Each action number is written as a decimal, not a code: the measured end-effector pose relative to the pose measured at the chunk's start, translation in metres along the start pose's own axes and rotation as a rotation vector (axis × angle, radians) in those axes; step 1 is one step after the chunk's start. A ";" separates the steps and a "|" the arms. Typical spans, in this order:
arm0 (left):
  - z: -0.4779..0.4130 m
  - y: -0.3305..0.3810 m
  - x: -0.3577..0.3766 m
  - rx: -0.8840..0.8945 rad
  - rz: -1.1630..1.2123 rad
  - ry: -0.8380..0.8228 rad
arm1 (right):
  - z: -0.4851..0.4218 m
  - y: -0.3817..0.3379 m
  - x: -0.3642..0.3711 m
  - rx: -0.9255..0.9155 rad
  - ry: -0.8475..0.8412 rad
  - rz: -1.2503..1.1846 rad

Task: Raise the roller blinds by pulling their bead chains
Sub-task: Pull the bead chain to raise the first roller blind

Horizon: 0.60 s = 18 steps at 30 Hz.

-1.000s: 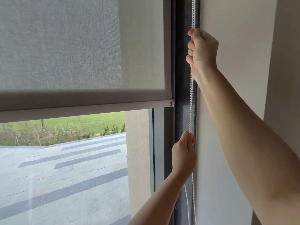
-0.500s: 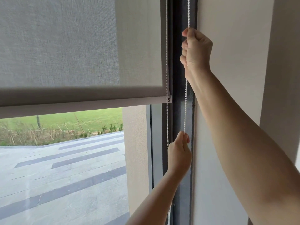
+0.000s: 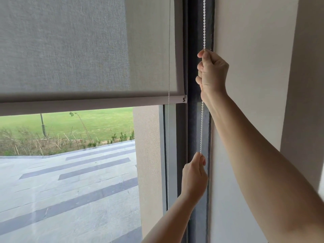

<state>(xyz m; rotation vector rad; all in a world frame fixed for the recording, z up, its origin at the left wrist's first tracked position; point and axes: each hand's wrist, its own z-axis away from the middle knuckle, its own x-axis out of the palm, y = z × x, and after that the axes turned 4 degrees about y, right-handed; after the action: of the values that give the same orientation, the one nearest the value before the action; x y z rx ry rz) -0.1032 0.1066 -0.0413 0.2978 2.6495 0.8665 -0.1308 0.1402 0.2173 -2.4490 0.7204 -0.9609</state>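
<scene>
A grey roller blind point(image 3: 78, 50) covers the upper part of the window, its bottom bar point(image 3: 87, 105) hanging partway up the glass. A white bead chain point(image 3: 202, 123) runs down in front of the dark window frame. My right hand point(image 3: 213, 72) is fisted around this chain, high up. My left hand point(image 3: 194, 178) pinches the same strand lower down, and the chain is taut between them. The second strand of the chain point(image 3: 168, 137) hangs behind the blind's right edge, thin and slack.
A dark window frame point(image 3: 192, 32) stands just left of a beige wall point(image 3: 254, 67). A wall corner juts out at the far right. Through the glass I see a paved terrace, shrubs and a lawn.
My right hand has come down along the frame with the chain in its fist. The left hand stays closed on the strand lower down. The blind's bottom bar sits slightly higher against the view outside.
</scene>
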 end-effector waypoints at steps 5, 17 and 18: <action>0.004 -0.001 -0.002 0.008 0.000 -0.014 | 0.002 -0.001 -0.003 -0.004 0.001 -0.013; 0.008 0.003 0.002 0.022 -0.012 -0.012 | 0.004 -0.008 -0.011 -0.025 0.001 -0.008; 0.009 0.004 0.003 0.021 -0.005 -0.014 | 0.005 -0.008 -0.012 -0.023 0.000 -0.008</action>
<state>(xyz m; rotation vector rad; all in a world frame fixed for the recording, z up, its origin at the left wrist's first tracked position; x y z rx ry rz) -0.1022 0.1154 -0.0460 0.3020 2.6465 0.8323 -0.1325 0.1544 0.2126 -2.4741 0.7261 -0.9606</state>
